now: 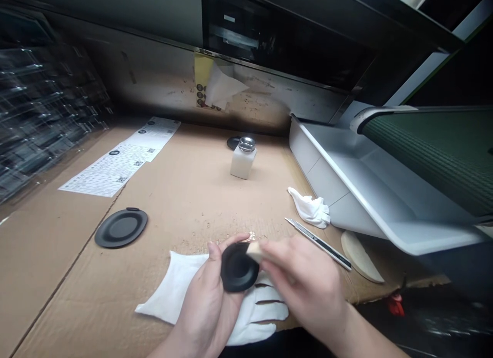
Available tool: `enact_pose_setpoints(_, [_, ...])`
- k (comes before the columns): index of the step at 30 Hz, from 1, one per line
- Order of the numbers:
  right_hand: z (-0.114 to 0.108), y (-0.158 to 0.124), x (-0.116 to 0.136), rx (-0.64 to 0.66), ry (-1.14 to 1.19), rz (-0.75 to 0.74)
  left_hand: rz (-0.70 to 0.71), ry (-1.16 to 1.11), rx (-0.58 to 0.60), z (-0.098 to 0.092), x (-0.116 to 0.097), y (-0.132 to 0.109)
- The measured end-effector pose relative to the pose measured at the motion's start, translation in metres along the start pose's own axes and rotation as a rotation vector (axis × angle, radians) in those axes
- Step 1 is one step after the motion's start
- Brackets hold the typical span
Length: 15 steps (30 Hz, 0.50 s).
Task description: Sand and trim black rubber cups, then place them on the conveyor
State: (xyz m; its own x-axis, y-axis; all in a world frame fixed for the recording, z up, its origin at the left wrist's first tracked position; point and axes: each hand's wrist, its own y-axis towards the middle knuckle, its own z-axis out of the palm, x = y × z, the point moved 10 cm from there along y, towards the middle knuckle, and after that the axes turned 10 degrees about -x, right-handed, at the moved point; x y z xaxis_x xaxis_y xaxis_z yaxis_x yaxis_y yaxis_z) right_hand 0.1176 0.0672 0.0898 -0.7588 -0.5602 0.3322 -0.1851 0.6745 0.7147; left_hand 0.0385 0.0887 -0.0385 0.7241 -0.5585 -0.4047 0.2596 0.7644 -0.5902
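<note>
My left hand is closed around a small black round dish-shaped part, its hollow side facing up. My right hand pinches a small beige block-like piece, whose end touches the upper right rim of the black part; its exact kind is hidden by my fingers. Under both hands lies a white glove, flat on the cardboard. A larger black round part with a small tab rests to the left. Close to my right hand are a utility knife and a beige half-round pad.
A white pump bottle stands at the back, a black part behind it. A crumpled white glove lies beside the grey bin. Printed sheets and stacked clear plastic trays are left; a green conveyor belt is right.
</note>
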Motion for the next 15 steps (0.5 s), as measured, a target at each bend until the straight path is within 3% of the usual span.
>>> enact_pose_setpoints(5, [0.031, 0.002, 0.027, -0.040, -0.161, -0.127, 0.003, -0.023, 0.016, 0.002, 0.001, 0.000])
enact_pose_setpoints(9, [0.043, 0.028, 0.021, -0.106, -0.183, -0.025, 0.009, 0.002, -0.043, -0.002, 0.001, -0.002])
enact_pose_setpoints(11, [0.034, 0.038, 0.008, -0.125, -0.041, 0.079, 0.008, -0.012, -0.015, 0.002, 0.000, -0.004])
enact_pose_setpoints(13, [0.012, 0.037, -0.012, -0.193, 0.062, 0.183, 0.007, -0.018, 0.027, 0.006, -0.001, -0.005])
enact_pose_setpoints(15, [-0.015, 0.025, -0.034, -0.269, -0.008, 0.241, -0.007, -0.002, 0.046, 0.007, -0.001, -0.006])
